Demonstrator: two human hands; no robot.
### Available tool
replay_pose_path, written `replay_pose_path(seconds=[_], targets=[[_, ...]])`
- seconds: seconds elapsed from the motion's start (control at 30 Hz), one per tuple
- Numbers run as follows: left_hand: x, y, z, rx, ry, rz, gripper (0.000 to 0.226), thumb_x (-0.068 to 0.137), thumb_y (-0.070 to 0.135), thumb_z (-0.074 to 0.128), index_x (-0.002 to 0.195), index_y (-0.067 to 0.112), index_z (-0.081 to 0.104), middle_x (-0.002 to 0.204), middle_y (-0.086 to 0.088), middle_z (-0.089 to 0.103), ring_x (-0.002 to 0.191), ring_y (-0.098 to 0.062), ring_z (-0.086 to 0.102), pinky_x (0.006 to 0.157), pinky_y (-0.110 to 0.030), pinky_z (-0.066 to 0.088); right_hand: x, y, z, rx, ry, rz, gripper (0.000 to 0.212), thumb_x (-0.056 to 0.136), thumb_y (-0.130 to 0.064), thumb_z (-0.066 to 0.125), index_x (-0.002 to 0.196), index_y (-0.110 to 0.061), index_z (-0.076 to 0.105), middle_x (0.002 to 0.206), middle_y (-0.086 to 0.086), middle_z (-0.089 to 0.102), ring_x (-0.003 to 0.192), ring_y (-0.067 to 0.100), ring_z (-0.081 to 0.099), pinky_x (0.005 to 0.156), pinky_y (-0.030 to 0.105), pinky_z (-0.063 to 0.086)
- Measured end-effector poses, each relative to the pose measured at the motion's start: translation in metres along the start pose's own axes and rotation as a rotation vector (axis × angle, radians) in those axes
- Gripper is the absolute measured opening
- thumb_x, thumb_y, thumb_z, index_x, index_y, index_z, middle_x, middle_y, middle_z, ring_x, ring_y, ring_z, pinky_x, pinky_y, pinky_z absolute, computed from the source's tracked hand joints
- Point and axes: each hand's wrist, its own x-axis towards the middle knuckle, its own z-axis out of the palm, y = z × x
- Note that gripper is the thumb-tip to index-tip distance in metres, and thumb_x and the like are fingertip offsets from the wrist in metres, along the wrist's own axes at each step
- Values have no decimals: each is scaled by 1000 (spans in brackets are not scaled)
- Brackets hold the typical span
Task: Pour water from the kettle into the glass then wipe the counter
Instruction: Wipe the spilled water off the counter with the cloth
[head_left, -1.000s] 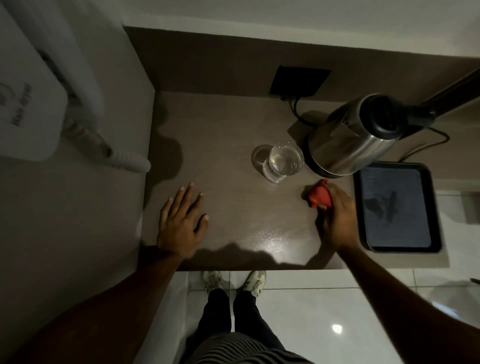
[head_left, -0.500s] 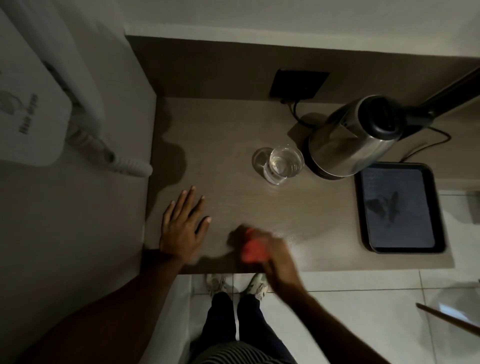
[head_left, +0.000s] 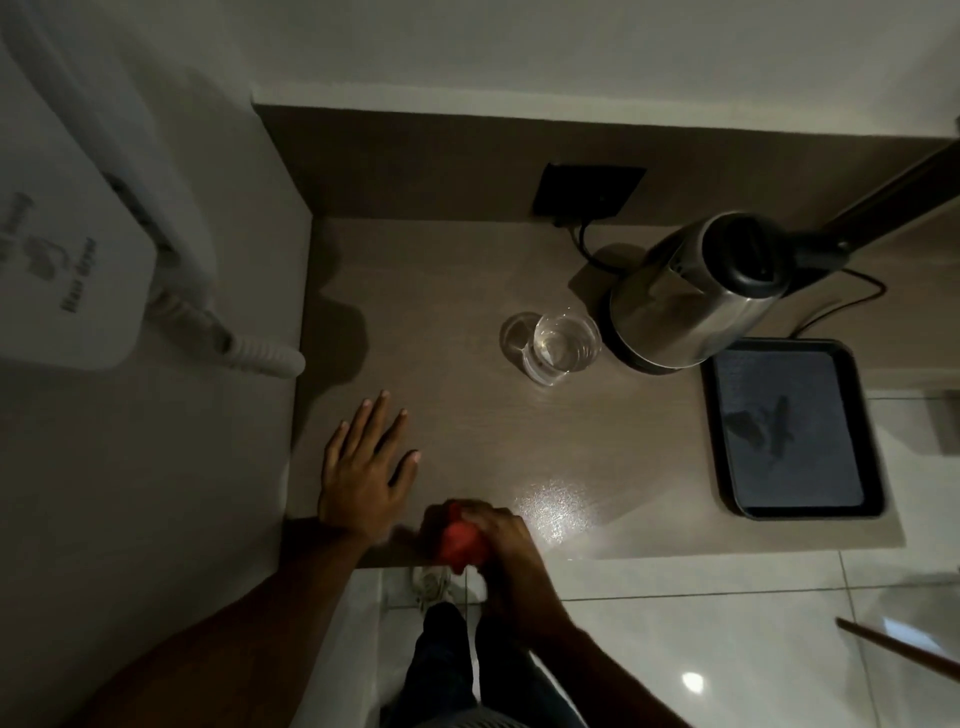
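While flat, left hand (head_left: 363, 478) splayed.

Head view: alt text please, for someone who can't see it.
A right hand presses a red cloth at the counter's near edge; the left hand lies flat beside it. Behind stand a glass of water and a steel kettle.

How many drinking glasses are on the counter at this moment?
1. The glass stands toward the back of the counter, just left of the kettle, with water in it. The round shape on its left looks like its shadow or reflection, not a second glass.
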Motion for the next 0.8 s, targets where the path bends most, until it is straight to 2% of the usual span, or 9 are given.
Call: replay_pose_path(seconds=[0.13,0.27,0.37,0.47,0.53,0.6,0.63,0.73,0.8], targets=[[0,0,0,7,-24,-1,55,99,50,38,144,22,50,161,-3,31,150,-21,26,118,-44,24,46,24,-90,16,319,7,41,102,-22,36,96,-1,70,111,8,75,107,23,71,88,38,53],[1,2,0,16,-17,-1,55,98,50,39,143,21,51,161,-3,33,149,-21,27,117,-43,23,82,63,-132,-311,632,273,76,100,-63,25,125,1,59,119,23,66,110,39,61,98,51,49],[-1,1,1,21,-10,2,54,97,49,41,144,22,50,161,-2,32,149,-21,27,118,-43,23,90,49,-93,-342,707,328,48,100,-38,40,129,-6,59,126,17,65,116,36,58,103,48,47],[0,1,2,10,6,8,54,97,49,42,143,21,51,160,-3,34,148,-21,29,118,-44,25,80,17,-42,-179,425,4,31,97,3,46,104,-13,72,114,2,73,101,21,69,92,42,55],[-1,3,0,-3,22,7,55,98,49,41,143,20,51,159,-4,35,147,-21,31,117,-45,26,48,9,-13,-188,59,-32,21,99,-5,58,109,-14,75,126,13,70,111,29,66,105,42,52],[0,4,0,-18,28,5,55,97,49,40,142,19,53,158,-5,36,146,-22,33,117,-45,27,12,14,-12,-229,-124,-200,29,95,-23,63,122,-15,72,133,11,67,122,29,63,112,35,46],[0,4,-1,-24,32,6,55,97,49,41,141,19,54,158,-5,37,146,-23,34,116,-45,27,3,16,-22,-297,-174,-290,34,95,-20,60,125,-7,70,131,15,68,122,31,63,110,41,47],[0,4,-2,-16,44,9,55,96,48,42,140,17,56,157,-6,39,145,-24,36,116,-45,27,21,29,-80,-182,-73,-270,36,103,-16,46,102,9,71,111,27,74,107,34,69,92,58,58],[0,5,-3,-14,43,7,54,96,47,43,139,17,57,156,-7,40,145,-24,36,116,-45,27,41,36,-125,-125,196,-155,29,96,-8,44,100,-10,72,107,7,77,100,27,73,84,48,58]])
